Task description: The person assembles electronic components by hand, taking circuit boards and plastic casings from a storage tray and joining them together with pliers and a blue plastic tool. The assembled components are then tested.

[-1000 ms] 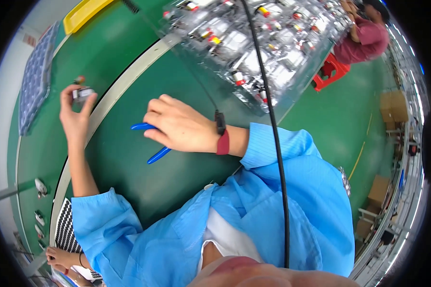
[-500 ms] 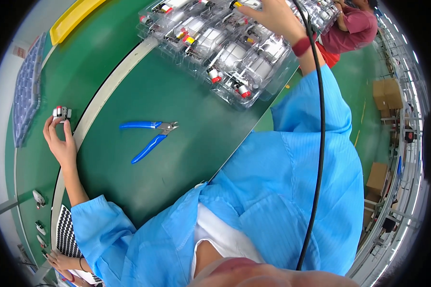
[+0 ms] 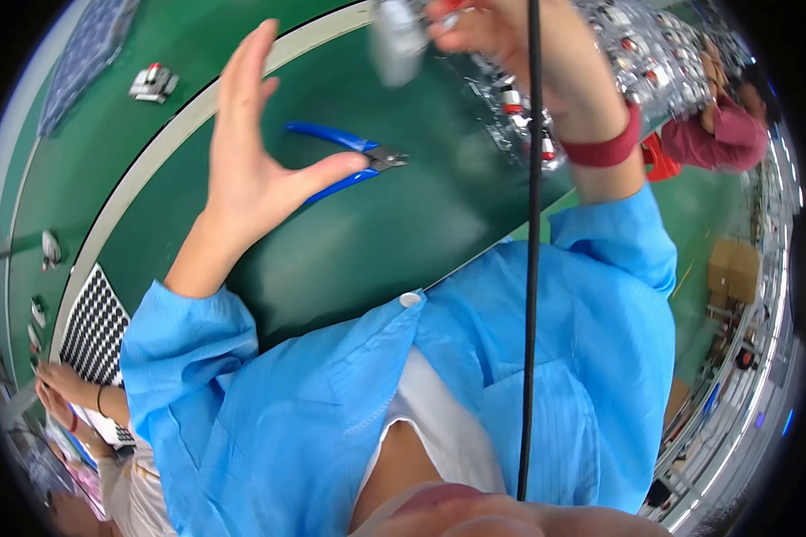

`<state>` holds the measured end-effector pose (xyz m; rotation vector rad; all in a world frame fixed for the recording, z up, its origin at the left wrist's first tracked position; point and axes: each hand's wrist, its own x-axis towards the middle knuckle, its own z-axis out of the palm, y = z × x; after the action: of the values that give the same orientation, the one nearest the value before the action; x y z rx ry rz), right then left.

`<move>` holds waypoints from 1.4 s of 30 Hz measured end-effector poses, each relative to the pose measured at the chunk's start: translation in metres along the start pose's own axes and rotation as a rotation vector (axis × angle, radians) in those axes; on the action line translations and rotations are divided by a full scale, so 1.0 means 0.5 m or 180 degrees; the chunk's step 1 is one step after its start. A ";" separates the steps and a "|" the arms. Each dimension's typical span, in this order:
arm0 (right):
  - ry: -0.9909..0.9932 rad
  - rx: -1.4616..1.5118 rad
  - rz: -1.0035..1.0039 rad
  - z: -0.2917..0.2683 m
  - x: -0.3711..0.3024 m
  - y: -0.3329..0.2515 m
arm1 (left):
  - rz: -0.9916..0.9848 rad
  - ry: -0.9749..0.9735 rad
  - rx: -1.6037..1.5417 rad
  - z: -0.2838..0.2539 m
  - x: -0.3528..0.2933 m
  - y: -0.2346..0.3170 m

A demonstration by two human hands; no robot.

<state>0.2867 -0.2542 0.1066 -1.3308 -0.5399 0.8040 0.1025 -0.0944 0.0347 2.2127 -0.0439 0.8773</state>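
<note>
Bright, fairly even indoor light fills the view. The smooth green table has a soft pale sheen mid-surface and darkens near the wearer's body. Small white glints scatter across the clear plastic trays at upper right. Motion blur smears the right hand and a pale, glossy object beside its fingers; the blue-handled metal cutters look clearer. Fisheye distortion bows straight edges, and black vignetting swallows the corners.

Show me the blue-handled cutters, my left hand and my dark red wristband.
Blue-handled cutters (image 3: 342, 137): head view, on the upper handle.
Left hand (image 3: 244, 174): head view, on its middle.
Dark red wristband (image 3: 605, 145): head view, on its middle.
</note>
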 end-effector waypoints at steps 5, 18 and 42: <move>-0.0303 0.1058 0.0982 0.142 -0.011 0.104 | -0.1320 -0.0168 -0.1513 0.003 -0.029 -0.023; -0.1347 -0.1438 -0.4301 0.163 0.111 0.234 | -0.2656 -0.0853 -0.3990 -0.059 -0.062 -0.067; -0.0465 -0.2037 -0.4041 0.183 0.028 0.171 | -0.1361 -0.0874 -0.2682 -0.020 -0.091 -0.090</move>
<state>0.2095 -0.1820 0.0382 -1.1529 -1.6157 -0.3726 0.0748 -0.0656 -0.0161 1.4434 -0.0555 0.2293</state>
